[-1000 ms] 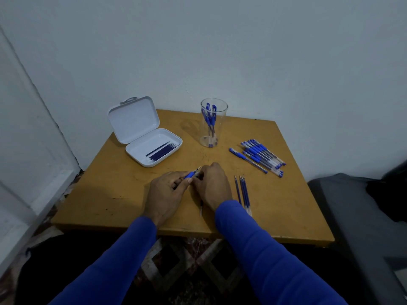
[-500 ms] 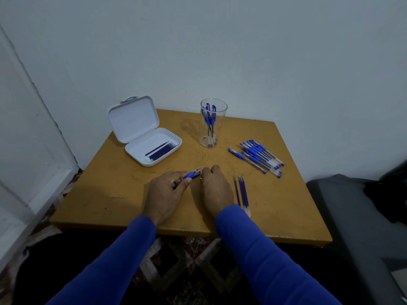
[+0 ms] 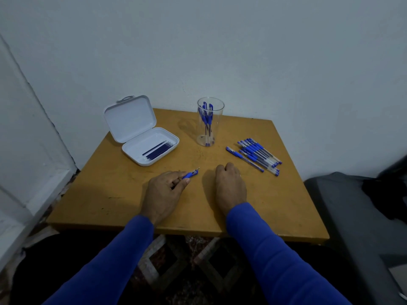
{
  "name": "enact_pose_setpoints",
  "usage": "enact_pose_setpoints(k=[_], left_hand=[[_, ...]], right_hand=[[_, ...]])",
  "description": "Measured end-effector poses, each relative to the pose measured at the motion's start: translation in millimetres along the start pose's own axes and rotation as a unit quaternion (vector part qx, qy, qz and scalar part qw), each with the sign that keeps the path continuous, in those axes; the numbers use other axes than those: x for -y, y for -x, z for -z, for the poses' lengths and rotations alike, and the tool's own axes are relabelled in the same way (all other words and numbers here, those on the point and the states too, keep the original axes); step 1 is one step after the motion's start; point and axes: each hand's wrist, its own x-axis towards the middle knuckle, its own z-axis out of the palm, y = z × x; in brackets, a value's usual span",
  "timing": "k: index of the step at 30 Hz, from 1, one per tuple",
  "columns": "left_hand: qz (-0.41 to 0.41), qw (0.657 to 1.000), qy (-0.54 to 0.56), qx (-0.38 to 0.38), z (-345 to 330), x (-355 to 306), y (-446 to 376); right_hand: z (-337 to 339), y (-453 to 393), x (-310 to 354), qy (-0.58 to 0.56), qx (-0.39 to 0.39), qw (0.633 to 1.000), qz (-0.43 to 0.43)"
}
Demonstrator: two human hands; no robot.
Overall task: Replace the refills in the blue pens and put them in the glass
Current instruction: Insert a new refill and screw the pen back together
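Table (image 3: 253, 208): a square top of smooth, ochre-yellow wood with faint scuffs, pushed against a plain white wall.
Left hand (image 3: 164, 192): rests on the table, thumb and curled fingers (image 3: 176, 176) pinching a blue pen.
Pen in hand (image 3: 191, 173): a slim plastic piece with a blue rubbery grip and a fine metal tip that points up and to the right, away from the person.
Right hand (image 3: 230, 188): lies knuckles-up on the table with the fingers curled under; what they hold, if anything, is hidden, so I cannot tell.
Glass (image 3: 209, 123): a tall, clear, round tumbler standing upright near the far edge, with several blue-capped pens inside it.
Loose pens (image 3: 255, 155): a slanted bundle of clear-barrelled pens with blue grips and caps, lying to the right of the glass.
Case (image 3: 141, 130): a white rounded plastic box, lid hinged open and tilted back, its tray holding a row of thin dark blue refills (image 3: 158, 149).
Sleeves: both forearms are in soft, bright blue fabric.
Change: half a second ago the two hands met at the pen; now the right hand has pulled away to the right and a gap lies between them. The thin refills that lay beside the right hand are no longer in sight.
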Motion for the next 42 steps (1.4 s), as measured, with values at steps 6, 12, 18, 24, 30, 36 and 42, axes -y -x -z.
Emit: enact_pose_setpoints(k=[6,12,18,24,30,36,42], left_hand=[[-0.015,1.0,-0.003,0.005,-1,-2,-1],[-0.02,1.0,-0.011,0.008,-2,-1,-1],[-0.028,0.999,-0.011,0.026,2,1,-3],[-0.033,0.999,-0.009,0.018,3,5,-1],[-0.026,0.999,-0.025,0.025,2,5,0],[-0.029,0.999,-0.03,0.034,2,6,0],[-0.037,0.998,-0.031,0.035,1,9,-1]], right_hand=[[0,-1,-1,-0.027,-0.013,1.0,-0.007],[1,-5,8,-0.221,-0.03,0.974,-0.046],[-2,1,23,-0.558,0.019,0.819,-0.135],[-4,6,24,-0.691,0.055,0.704,-0.152],[-6,4,18,-0.668,0.062,0.726,-0.149],[-8,4,17,-0.646,0.081,0.748,-0.13],[-10,3,11,-0.677,0.096,0.719,-0.127]])
